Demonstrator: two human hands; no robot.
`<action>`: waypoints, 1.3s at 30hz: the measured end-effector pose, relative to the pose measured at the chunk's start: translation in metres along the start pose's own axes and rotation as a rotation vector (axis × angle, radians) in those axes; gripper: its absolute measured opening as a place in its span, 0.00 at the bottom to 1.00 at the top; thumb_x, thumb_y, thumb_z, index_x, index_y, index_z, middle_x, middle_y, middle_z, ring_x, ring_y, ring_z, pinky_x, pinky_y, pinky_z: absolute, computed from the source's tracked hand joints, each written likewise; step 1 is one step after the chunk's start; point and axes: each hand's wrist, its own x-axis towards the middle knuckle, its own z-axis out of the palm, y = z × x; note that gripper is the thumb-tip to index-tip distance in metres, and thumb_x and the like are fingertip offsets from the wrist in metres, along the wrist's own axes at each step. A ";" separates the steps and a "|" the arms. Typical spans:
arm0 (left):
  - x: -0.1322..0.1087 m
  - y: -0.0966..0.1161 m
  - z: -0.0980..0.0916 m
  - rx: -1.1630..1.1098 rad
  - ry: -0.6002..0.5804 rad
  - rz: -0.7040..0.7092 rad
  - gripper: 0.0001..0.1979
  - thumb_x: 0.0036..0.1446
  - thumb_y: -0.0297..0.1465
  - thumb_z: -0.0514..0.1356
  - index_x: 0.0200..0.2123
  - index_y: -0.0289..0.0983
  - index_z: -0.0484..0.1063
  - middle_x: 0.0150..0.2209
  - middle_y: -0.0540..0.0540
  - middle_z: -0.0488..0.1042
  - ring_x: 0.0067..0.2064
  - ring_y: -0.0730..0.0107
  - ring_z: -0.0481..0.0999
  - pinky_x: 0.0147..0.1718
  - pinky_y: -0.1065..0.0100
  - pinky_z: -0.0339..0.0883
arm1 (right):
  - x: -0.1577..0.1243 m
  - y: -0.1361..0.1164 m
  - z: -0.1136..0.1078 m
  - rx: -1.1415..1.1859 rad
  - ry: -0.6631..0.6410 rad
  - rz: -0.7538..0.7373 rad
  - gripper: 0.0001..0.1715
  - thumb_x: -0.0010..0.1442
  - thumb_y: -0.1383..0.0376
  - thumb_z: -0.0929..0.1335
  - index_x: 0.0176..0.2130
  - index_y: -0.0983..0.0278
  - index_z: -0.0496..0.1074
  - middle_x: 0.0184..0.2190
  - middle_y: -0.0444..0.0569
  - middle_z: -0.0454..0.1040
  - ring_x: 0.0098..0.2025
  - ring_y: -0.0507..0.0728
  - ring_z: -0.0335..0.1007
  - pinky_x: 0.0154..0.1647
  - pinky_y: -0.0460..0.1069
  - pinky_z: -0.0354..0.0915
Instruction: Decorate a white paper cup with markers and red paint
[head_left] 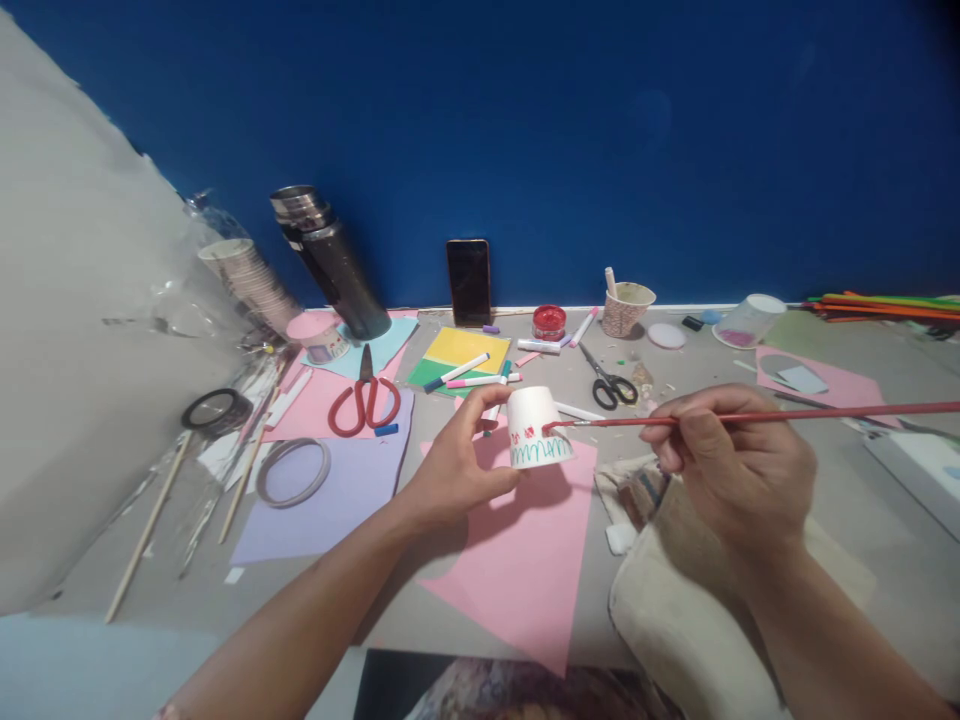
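Upside down above a pink sheet, a white paper cup is held at its left side by my left hand. Green zigzag strokes run near its rim, with small red marks above them. My right hand grips a long red paintbrush between thumb and fingers. The brush tip meets the cup's right side, by a red mark. Beneath my right hand lies a beige cloth.
Behind the cup lie markers, black scissors and a red paint jar. Red scissors, a tape roll and a dark flask are at left. A phone leans against the blue wall.
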 end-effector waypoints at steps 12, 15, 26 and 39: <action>0.001 -0.004 0.000 -0.063 0.000 0.006 0.37 0.49 0.25 0.72 0.60 0.48 0.66 0.66 0.43 0.68 0.67 0.48 0.68 0.64 0.49 0.63 | 0.002 0.002 -0.001 0.045 0.033 -0.003 0.11 0.66 0.58 0.75 0.34 0.60 0.76 0.27 0.46 0.80 0.21 0.51 0.67 0.19 0.48 0.60; 0.001 -0.003 -0.001 -0.105 -0.001 -0.001 0.36 0.49 0.25 0.72 0.60 0.48 0.67 0.65 0.43 0.68 0.67 0.49 0.68 0.64 0.49 0.63 | 0.002 0.002 -0.001 0.048 0.023 0.010 0.10 0.66 0.59 0.75 0.34 0.60 0.76 0.27 0.47 0.80 0.22 0.52 0.69 0.19 0.48 0.61; 0.002 -0.005 -0.001 -0.097 0.005 -0.021 0.36 0.48 0.27 0.73 0.59 0.47 0.67 0.65 0.42 0.69 0.66 0.47 0.69 0.63 0.49 0.63 | 0.002 0.004 -0.001 0.055 -0.020 0.002 0.11 0.66 0.59 0.74 0.33 0.61 0.76 0.27 0.46 0.80 0.20 0.50 0.68 0.18 0.47 0.62; 0.000 -0.003 -0.001 -0.055 -0.007 -0.022 0.37 0.47 0.26 0.74 0.59 0.48 0.67 0.65 0.43 0.69 0.66 0.47 0.68 0.64 0.48 0.62 | 0.002 0.003 -0.001 -0.003 0.005 -0.002 0.13 0.66 0.58 0.74 0.33 0.61 0.75 0.26 0.45 0.80 0.20 0.50 0.68 0.19 0.46 0.63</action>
